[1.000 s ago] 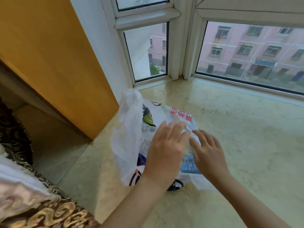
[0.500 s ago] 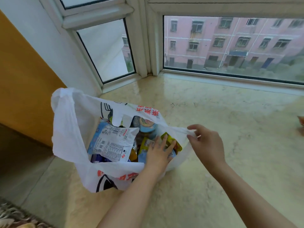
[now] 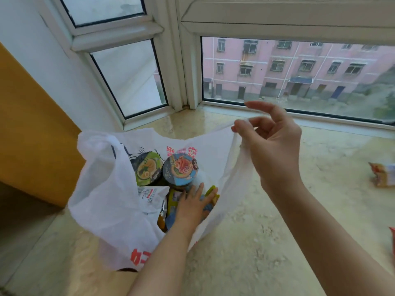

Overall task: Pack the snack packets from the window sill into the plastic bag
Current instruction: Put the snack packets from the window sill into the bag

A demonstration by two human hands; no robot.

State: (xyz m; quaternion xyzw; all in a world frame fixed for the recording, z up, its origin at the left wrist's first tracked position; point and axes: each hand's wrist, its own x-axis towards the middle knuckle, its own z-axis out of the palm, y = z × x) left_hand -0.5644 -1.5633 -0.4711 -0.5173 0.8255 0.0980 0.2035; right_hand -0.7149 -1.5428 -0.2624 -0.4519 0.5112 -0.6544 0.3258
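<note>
While right hand (image 3: 275,146) lifts the plastic bag (image 3: 106,199) rim, its mouth seemingly gapes.

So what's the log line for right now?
right hand: pinches plastic bag rim up | left hand: inside, on snack packets | sill: packet left

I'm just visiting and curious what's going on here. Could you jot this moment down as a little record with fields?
Place: marble window sill
Plastic bag: open, standing on the sill
In the bag: two round lidded cups and several snack packets
Left hand: inside the bag, fingers flat on the packets
Right hand: lifts the bag's right edge in a pinch
Left to pack: snack packet on the sill at far right
</note>
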